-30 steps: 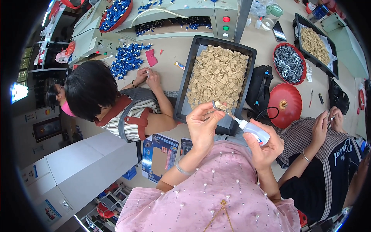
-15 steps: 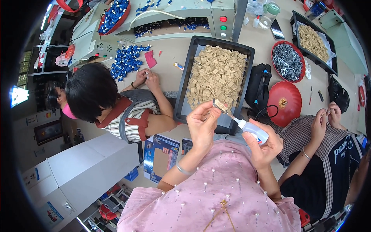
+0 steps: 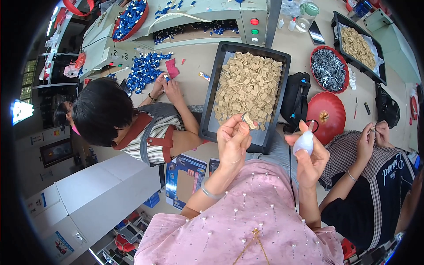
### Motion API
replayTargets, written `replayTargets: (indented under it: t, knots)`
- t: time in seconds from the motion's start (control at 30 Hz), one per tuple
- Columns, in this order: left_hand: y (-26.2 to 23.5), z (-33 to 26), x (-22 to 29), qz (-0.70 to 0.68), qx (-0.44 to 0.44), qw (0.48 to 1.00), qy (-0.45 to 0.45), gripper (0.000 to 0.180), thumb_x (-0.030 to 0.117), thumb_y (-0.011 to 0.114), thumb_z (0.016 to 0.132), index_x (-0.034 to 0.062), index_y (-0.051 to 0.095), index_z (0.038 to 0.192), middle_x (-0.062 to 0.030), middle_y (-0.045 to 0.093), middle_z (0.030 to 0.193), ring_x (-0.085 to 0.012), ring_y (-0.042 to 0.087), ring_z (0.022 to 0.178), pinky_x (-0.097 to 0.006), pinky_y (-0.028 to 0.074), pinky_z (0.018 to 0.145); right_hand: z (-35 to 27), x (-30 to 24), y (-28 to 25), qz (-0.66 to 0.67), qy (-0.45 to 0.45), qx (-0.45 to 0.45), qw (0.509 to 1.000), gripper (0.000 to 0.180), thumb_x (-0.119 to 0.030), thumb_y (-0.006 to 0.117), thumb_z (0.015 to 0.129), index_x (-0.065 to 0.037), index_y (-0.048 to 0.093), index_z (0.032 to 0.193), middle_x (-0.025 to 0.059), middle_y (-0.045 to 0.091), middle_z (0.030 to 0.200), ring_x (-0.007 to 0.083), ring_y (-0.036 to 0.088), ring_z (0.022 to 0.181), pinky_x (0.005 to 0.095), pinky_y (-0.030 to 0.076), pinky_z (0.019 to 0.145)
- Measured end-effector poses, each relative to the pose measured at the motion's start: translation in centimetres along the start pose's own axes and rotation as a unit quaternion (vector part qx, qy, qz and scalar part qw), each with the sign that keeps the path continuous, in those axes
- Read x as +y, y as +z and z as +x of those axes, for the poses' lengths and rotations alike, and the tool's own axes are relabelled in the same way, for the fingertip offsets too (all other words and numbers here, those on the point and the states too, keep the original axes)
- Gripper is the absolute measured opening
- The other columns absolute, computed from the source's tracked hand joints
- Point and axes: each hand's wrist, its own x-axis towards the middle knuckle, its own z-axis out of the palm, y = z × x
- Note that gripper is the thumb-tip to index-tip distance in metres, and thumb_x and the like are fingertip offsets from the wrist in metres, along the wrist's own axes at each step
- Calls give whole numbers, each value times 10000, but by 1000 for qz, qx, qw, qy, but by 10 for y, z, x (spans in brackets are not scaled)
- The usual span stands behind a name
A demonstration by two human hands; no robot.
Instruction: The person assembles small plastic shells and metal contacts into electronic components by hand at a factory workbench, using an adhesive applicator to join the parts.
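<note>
Between the thumb and index finger of my left hand (image 3: pixel 234 143) is a small beige rectangular piece (image 3: pixel 249 121) with a dark edge on its upper left. It is raised over the near end of the black tray (image 3: pixel 207 106), which is full of similar beige pieces (image 3: pixel 249 84). My right hand (image 3: pixel 316 159) is closed round a white squeeze bottle (image 3: pixel 304 142), its narrow nozzle pointing upward, in front of the red lobed dish (image 3: pixel 338 110). The bottle and the piece are well apart.
Beyond the red dish, another red bowl (image 3: pixel 312 70) holds grey metal parts. A black bag (image 3: pixel 293 101) lies beside the tray. Co-workers sit on both sides; the left one works near piled blue parts (image 3: pixel 143 70). A phone (image 3: pixel 316 33) and a second tray (image 3: pixel 380 77) stand far right.
My right hand has drawn the squeeze bottle away rightward from the beige piece and tipped its nozzle upward. My left hand stays almost in place, still pinching the piece.
</note>
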Motion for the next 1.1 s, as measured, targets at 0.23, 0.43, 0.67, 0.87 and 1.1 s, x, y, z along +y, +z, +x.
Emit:
replayTargets:
  t: [0.23, 0.43, 0.67, 0.87, 1.1]
  knots:
    - [4, -1, 0, 7, -12, 1000, -22, 245, 186, 623, 887, -10, 563, 1021, -81, 667, 828, -2, 288, 403, -191, 184, 381, 7, 15, 0, -21, 36, -4, 999, 475, -237, 639, 863, 82, 506, 1189, 153, 631, 1023, 175, 605, 896, 286, 451, 835]
    - [6, 2, -6, 43, -26, 999, -2, 255, 180, 631, 882, -10, 559, 1037, -84, 669, 820, 13, 290, 420, -185, 174, 382, 10, 25, 4, 29, 83, -25, 996, 435, -219, 601, 893, 77, 488, 1191, 140, 621, 995, 161, 591, 833, 293, 479, 748]
    - [11, 43, -40, 384, -1, 910, 160, 102, 36, 668, 791, -22, 629, 865, -78, 657, 774, -128, 600, 628, -249, 469, 567, 13, 32, -11, 31, 72, 17, 997, 380, -170, 602, 891, 59, 509, 1180, 117, 618, 998, 124, 579, 836, 259, 468, 751]
    - [62, 34, -14, 539, -94, 813, 197, 104, 30, 654, 754, 8, 644, 855, -95, 630, 742, -204, 574, 596, -293, 427, 517, 26, 41, -35, 16, 75, 67, 995, 352, -88, 616, 862, 33, 510, 1176, 56, 587, 933, 97, 535, 781, 227, 437, 703]
    - [84, 35, -6, 589, -105, 766, 234, 163, 64, 675, 754, 25, 658, 911, -85, 617, 803, -232, 602, 608, -332, 456, 525, 46, 35, -37, 63, 65, 67, 994, 335, -37, 643, 841, 5, 534, 1155, 16, 583, 938, 56, 536, 833, 181, 430, 718]
